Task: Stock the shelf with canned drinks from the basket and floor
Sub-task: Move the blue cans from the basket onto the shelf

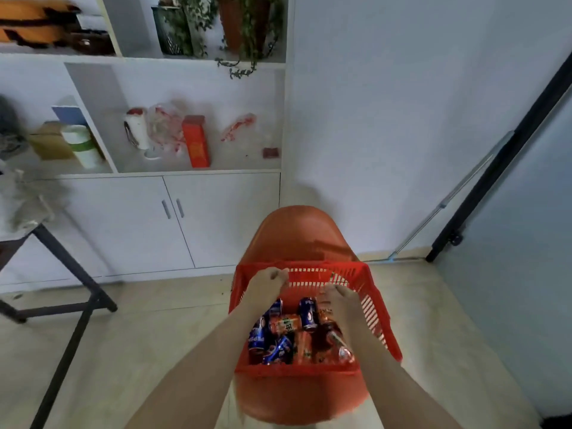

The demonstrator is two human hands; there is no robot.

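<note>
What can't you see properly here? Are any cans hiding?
Head view only:
What the left hand and right hand grip, if anything: curled fingers hide it.
How many cans lie in the red basket: arms and upper cans cover some.
Shelf packets: too blurred to name.

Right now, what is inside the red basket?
Blue cans and orange cans lie jumbled in the basket. What lies beneath them, or under the left hand and right hand, is hidden.

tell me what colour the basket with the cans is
Red; the basket shows best in the head view.
</note>
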